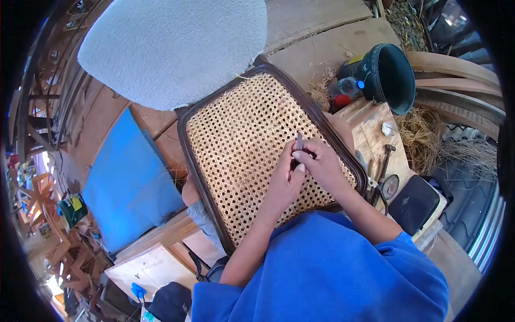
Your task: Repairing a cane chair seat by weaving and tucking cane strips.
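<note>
Both hands meet over the right half of a woven cane seat panel (252, 145). Right hand (324, 166) is closed in a narrow grip on a short dark, flat tool (299, 141); the tool stands nearly upright, its upper end projecting above the fingertips and its lower end hidden in the grip. Left hand (284, 185) lies against the right hand from below, thumb pressed to the tool shaft; whether its remaining fingers close round anything cannot be told.

Head view: the seat panel, pale open-mesh cane in a dark brown rounded frame, is tilted across the person's lap. Both forearms enter from the lower edge out of blue sleeves (327, 268).

- Upper left of the panel: a grey-white cushion (177, 45).
- Left of the panel: a blue pad (129, 182).
- Upper right: a dark green bucket (389, 75) lying on its side, with a clear plastic bottle (346, 88), blue-capped, just beside it.
- Right of the panel: a wooden table (375, 129) carrying a hammer (383, 161); near it, a black flat case (413, 204).
- Far left edge: a small green package with a yellow label (72, 208).
- Right: loose straw (424, 137).
</note>
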Motion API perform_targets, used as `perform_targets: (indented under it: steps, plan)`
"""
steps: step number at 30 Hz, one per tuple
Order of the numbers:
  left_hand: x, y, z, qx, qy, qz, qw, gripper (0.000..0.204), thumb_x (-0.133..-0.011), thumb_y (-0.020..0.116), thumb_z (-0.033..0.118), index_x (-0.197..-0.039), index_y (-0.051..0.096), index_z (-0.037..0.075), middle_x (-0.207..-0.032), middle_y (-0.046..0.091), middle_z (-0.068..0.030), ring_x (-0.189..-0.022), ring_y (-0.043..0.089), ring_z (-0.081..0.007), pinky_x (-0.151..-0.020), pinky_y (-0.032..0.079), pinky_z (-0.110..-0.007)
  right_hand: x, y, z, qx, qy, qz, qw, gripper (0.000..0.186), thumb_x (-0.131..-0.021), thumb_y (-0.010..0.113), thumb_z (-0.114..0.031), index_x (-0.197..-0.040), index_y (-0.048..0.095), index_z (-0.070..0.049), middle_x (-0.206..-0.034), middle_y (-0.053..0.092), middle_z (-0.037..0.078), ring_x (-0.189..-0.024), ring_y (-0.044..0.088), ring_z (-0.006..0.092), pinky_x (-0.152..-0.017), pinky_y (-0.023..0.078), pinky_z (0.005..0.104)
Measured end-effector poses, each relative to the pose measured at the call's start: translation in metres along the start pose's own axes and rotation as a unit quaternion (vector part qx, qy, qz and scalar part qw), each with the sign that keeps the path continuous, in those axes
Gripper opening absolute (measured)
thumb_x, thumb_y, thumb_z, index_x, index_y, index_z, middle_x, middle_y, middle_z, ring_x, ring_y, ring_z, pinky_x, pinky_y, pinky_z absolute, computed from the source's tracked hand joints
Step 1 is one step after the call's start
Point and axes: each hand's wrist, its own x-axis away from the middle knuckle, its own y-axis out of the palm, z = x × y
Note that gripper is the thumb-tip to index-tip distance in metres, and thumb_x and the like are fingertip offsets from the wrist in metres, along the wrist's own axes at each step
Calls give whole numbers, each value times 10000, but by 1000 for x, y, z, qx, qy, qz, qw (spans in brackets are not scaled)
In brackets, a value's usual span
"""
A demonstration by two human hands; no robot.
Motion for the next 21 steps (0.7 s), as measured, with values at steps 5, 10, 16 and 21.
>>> perform_targets:
  steps: [5,10,16,21]
  plan:
    - [8,21,-8,-24,7,0,1000,600,-821,532,55,-1381,319,16,-1222,486,-214,-1079,552,-308,-892,452,-359,20,-13,2,-179,103,-54,977,146,-863,594,-71,-972,644,12,-819,628,-3,-687,532,40,-602,437,208]
    - [-10,21,-17,-103,-22,15,994,498,-854,545,123,-1325,407,36,-1042,612,-219,-870,637,-341,-789,500,-395,26,-20,19,-82,55,-67,993,194,-877,573,-129,-1002,613,15,-847,632,59,-692,570,94,-632,478,275]
    - [-22,17,-13,-117,-69,30,990,414,-888,569,202,-1242,516,-7,-981,638,-148,-858,627,-202,-785,489,-317,23,-41,34,-201,171,-44,964,219,-934,513,-96,-1121,565,7,-873,608,40,-684,571,73,-579,475,212]
    - [-19,16,-15,-53,-96,57,992,375,-887,568,201,-1202,547,-3,-766,587,-62,-599,483,-73,-568,422,-248,20,-42,27,-182,178,-65,965,206,-939,504,-96,-1108,563,6,-812,607,43,-663,571,76,-569,471,209]
